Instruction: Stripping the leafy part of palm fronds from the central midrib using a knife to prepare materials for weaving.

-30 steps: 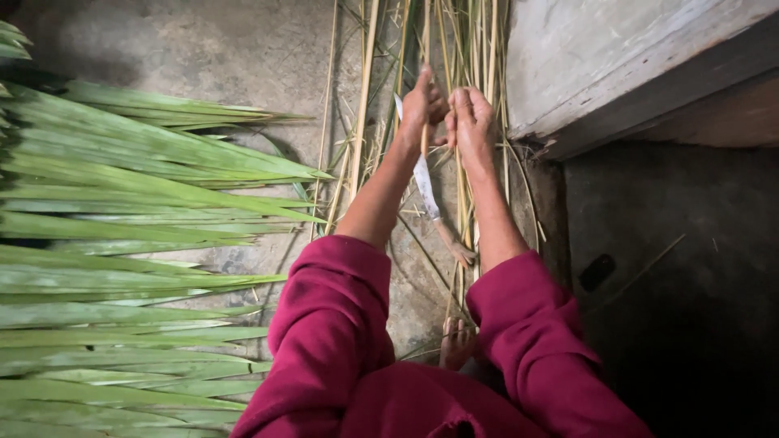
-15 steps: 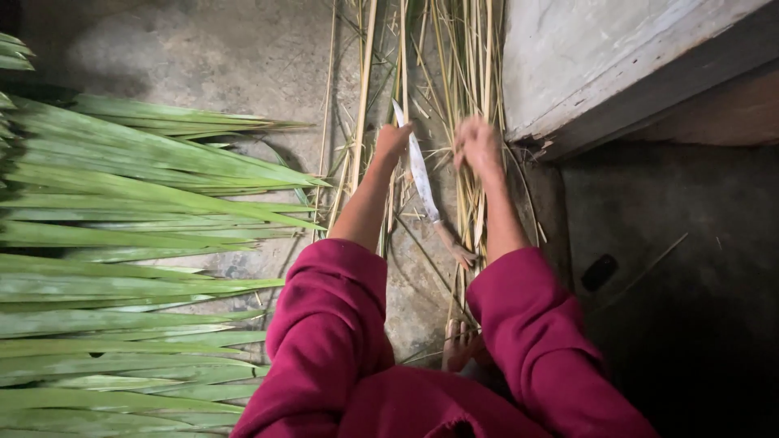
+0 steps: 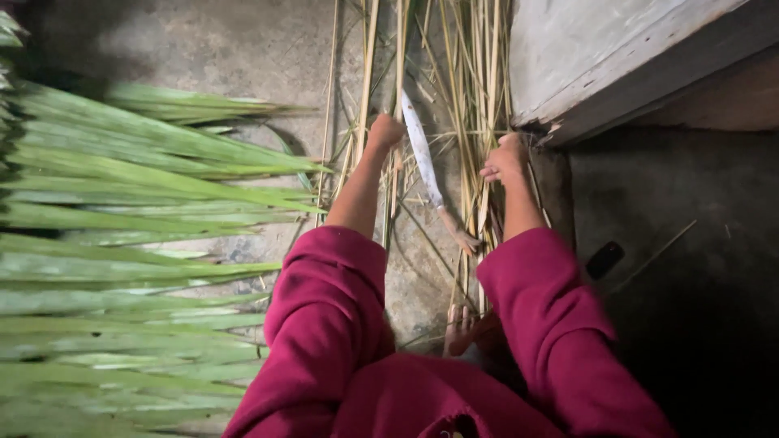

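Note:
Dry yellow leaf ribs (image 3: pixel 466 73) lie in a loose bundle on the concrete floor ahead of me. My left hand (image 3: pixel 385 131) is closed around a few of these ribs at the bundle's left side. My right hand (image 3: pixel 505 160) rests on the ribs at the right, its fingers loosely curled among them. Between my hands lies a long knife (image 3: pixel 423 162) with a pale blade and a wooden handle, flat on the floor and held by neither hand. Both arms are in dark red sleeves.
Long green palm leaflets (image 3: pixel 122 243) fan across the floor on the left. A raised concrete step (image 3: pixel 600 57) fills the upper right, with dark floor below it. My bare foot (image 3: pixel 461 328) shows between my arms.
My hands were together, high on the ribs, a second ago. They have since parted and dropped lower, the left to the left of the knife, the right toward the step.

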